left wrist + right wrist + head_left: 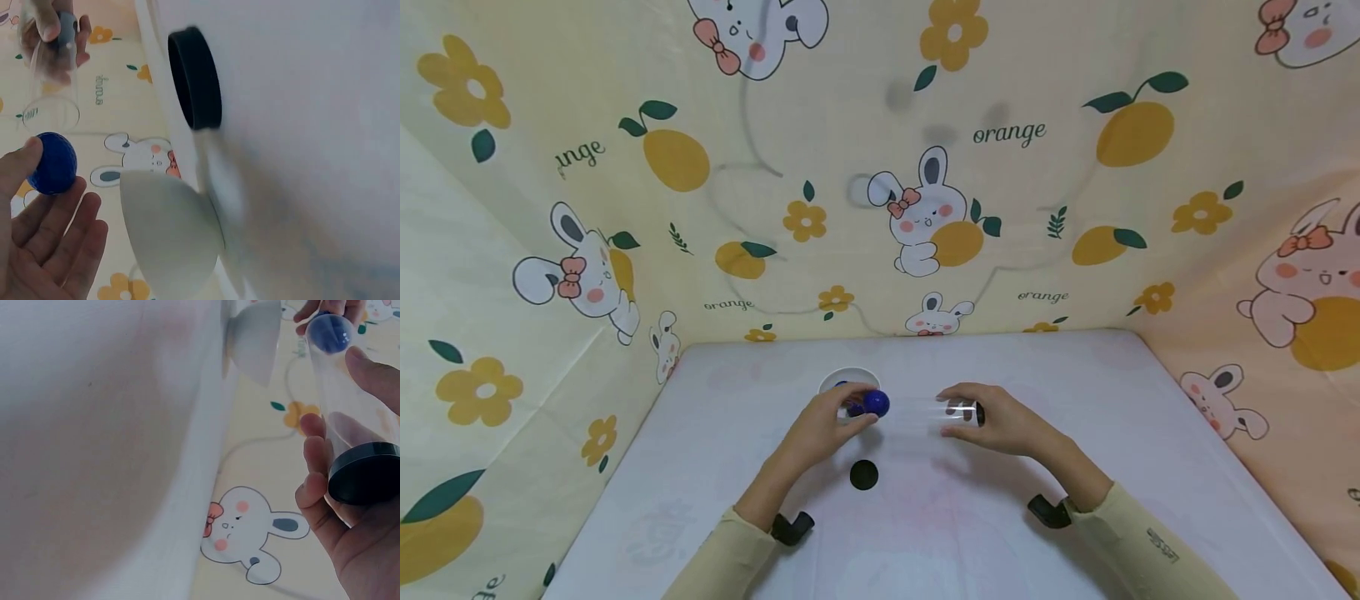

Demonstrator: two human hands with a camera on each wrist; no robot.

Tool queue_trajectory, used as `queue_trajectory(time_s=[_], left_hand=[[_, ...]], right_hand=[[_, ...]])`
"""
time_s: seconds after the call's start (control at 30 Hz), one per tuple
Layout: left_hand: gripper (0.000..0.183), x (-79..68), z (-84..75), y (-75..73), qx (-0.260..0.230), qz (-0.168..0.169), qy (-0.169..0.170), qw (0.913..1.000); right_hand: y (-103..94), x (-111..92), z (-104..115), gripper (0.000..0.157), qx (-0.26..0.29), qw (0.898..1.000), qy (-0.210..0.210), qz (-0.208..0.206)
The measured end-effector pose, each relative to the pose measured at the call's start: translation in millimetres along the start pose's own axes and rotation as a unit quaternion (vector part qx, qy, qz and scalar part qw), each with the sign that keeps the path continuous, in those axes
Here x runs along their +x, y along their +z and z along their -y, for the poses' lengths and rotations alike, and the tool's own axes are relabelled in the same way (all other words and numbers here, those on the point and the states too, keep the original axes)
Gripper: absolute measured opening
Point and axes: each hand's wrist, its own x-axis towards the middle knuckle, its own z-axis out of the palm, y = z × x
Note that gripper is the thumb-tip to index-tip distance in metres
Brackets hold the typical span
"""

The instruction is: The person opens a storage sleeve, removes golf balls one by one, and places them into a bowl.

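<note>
My left hand [822,427] pinches a blue ball [877,403] between thumb and fingers, in front of a white bowl [850,372]. In the left wrist view the ball [55,164] sits at the fingertips. To its right, my right hand [1011,423] grips a clear tube [917,414] lying level, its mouth facing the ball. A black cap [367,475] closes the tube's near end in the right wrist view. More blue shows in the bowl, partly hidden by my left hand. Whether the ball touches the tube's mouth, I cannot tell.
A round black lid [864,475] is on the white tabletop [925,517], nearer me than both hands. In the left wrist view the lid [206,81] shows its raised rim. Patterned cloth walls [865,275] enclose the table's back and sides.
</note>
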Motion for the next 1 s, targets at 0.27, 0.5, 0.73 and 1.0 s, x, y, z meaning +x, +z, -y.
queue_trajectory(time_s=[0.27,0.5,0.73,1.0], left_hand=[[0.048,-3.0,6.9,-7.9,0.066,-0.013,-0.027,0.9974],[0.049,-5.6,14.1,-15.6,0.124,-0.023,-0.038,0.9913],[0.051,-5.9,20.8,-19.6,0.159,-0.012,-0.062,0.9852],[0.052,-6.7,20.0,-21.7,0.167,-0.001,-0.086,0.9821]], right_hand=[[2.0,-2,-5,0.046,-0.001,1.0,-0.018,-0.012],[1.5,-4,-7,0.045,-0.007,1.0,-0.018,-0.018],[0.7,-6,-8,0.046,-0.012,1.0,-0.014,-0.025],[0.9,-7,-9,0.047,-0.023,0.999,-0.016,-0.036]])
